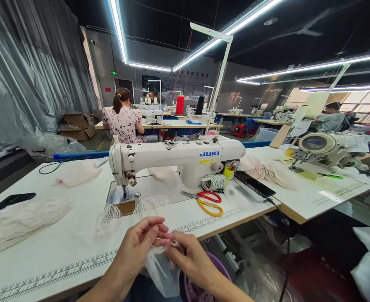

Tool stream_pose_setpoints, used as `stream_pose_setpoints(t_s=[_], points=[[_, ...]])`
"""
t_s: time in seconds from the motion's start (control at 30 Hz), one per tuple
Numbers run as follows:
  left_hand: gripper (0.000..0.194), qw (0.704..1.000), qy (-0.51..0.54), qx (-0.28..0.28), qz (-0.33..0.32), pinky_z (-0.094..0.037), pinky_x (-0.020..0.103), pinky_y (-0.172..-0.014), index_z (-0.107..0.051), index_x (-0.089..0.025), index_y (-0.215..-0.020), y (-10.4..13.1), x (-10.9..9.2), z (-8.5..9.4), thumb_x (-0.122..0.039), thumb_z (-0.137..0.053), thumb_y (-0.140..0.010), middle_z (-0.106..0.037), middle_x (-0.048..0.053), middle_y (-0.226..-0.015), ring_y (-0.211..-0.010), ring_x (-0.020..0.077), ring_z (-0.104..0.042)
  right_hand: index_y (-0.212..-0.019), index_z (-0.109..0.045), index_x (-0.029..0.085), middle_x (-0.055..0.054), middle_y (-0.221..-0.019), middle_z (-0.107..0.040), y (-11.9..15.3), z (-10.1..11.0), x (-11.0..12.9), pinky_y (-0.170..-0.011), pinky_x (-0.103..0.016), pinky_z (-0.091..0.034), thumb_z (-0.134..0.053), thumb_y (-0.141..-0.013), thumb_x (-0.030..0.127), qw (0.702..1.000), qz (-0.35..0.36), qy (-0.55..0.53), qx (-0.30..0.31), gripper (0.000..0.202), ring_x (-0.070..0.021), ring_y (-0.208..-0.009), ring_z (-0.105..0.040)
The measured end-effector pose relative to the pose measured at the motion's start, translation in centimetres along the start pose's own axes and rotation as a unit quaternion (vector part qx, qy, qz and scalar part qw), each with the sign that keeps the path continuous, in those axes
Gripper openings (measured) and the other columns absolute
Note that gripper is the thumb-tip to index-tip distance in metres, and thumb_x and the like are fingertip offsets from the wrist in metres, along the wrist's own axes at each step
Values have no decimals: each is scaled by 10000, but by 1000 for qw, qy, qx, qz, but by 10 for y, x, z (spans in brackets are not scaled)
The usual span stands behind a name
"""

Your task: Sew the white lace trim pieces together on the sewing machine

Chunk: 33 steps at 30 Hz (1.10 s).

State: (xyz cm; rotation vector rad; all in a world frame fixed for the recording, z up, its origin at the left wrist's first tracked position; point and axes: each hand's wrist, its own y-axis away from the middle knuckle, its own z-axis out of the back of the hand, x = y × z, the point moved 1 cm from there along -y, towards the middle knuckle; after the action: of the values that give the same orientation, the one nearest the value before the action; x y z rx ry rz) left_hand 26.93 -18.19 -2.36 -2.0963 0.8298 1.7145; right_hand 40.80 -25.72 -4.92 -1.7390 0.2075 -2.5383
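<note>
Close to the table's front edge, my right hand (pixel 192 258) pinches a piece of thin white sheer fabric (pixel 164 277), which hangs down over my lap. My left hand (pixel 142 241) is closed at the fabric's upper edge, its fingers curled and touching my right fingertips. Just beyond my hands stands a white sewing machine (pixel 153 155); its needle area is to the left. Strips of white lacy fabric (pixel 151 203) lie in front of the machine. Scissors with red and yellow handles (pixel 210 202) rest to the right of them.
A stack of pale fabric pieces (pixel 24 220) and a dark phone-like object (pixel 10 203) lie at left. Coiled cord (pixel 213 182), a yellow cup (pixel 228 173) and a phone (pixel 255 184) are at right. Below is a purple bin (pixel 218 262). A co-worker (pixel 125 117) sits ahead.
</note>
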Motion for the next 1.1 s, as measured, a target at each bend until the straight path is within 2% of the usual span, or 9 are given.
stream_pose_setpoints(t_s=[0.07, 0.13, 0.27, 0.5, 0.67, 0.83, 0.97, 1.03, 1.1], points=[[563, 1000, 0, -12, -11, -504, 276, -779, -619, -182, -1058, 8, 7, 7, -576, -711, -666, -654, 84, -1009, -955, 228, -609, -712, -528, 144, 44, -493, -467, 2, -1, -2, -479, -188, -303, -466, -890, 468, 999, -19, -25, 5, 375, -77, -468, -388], [628, 1000, -16, 21, -3, -488, 239, -694, -584, -195, -1123, 15, 18, 14, -540, -760, -628, -649, 58, -950, -842, 188, -603, -725, -507, 149, 55, -482, -441, 6, 1, -1, -466, -188, -273, -462, -898, 462, 1000, -17, -22, 11, 361, -68, -452, -356], [509, 987, -120, 98, 52, -339, 182, -482, -656, -124, -932, 25, 38, 25, -542, -732, -651, -461, -58, -538, -485, 75, -387, -712, -484, 158, 59, -485, -409, 15, 5, 6, -461, -194, -259, -452, -904, 470, 1000, -3, 9, -2, 368, -72, -461, -349], [327, 983, -155, 85, 55, -288, 199, -457, -643, -114, -776, 42, 32, 30, -439, -624, -748, -443, -57, -518, -447, 76, -359, -685, -395, 186, 67, -478, -424, 24, -2, 4, -416, -188, -267, -405, -900, 543, 999, -46, -22, -8, 417, -62, -390, -345], [181, 980, -156, 113, 44, -382, 229, -569, -615, -140, -795, 45, 38, 39, -296, -524, -791, -549, -11, -636, -562, 123, -479, -697, -424, 177, 71, -459, -429, 28, -7, 6, -416, -177, -280, -421, -891, 554, 998, -52, -38, -10, 423, -56, -366, -347], [211, 958, -258, 120, -40, -417, 255, -710, -564, -190, -658, 52, 30, 45, -244, -465, -836, -604, 35, -828, -769, 180, -538, -713, -548, 150, 3, -558, -521, 35, -2, 20, -481, -186, -365, -406, -829, 674, 982, 4, -95, 166, 555, -91, -481, -477], [324, 943, -245, 200, -107, -430, 293, -823, -563, -188, -541, 62, 15, 43, -279, -499, -845, -464, 58, -1210, -1070, 255, -469, -964, -588, 153, -73, -898, -588, 21, -8, 22, -691, -248, -441, -507, -741, 711, 992, 70, -81, 66, 606, -154, -766, -542], [378, 940, -249, 196, -122, -394, 324, -899, -530, -179, -480, 64, 11, 46, -294, -522, -840, -431, 54, -1214, -1116, 268, -418, -1093, -560, 169, -84, -1026, -577, 11, -20, 21, -829, -290, -419, -628, -643, 697, 990, 89, -57, 94, 697, -192, -920, -526], [414, 944, -250, 176, -123, -359, 333, -925, -487, -170, -461, 65, 11, 56, -325, -523, -844, -449, 59, -1132, -1052, 251, -435, -1019, -601, 155, -50, -874, -612, 3, -35, 19, -775, -274, -435, -641, -665, 660, 982, 48, -70, 169, 618, -176, -821, -558]])
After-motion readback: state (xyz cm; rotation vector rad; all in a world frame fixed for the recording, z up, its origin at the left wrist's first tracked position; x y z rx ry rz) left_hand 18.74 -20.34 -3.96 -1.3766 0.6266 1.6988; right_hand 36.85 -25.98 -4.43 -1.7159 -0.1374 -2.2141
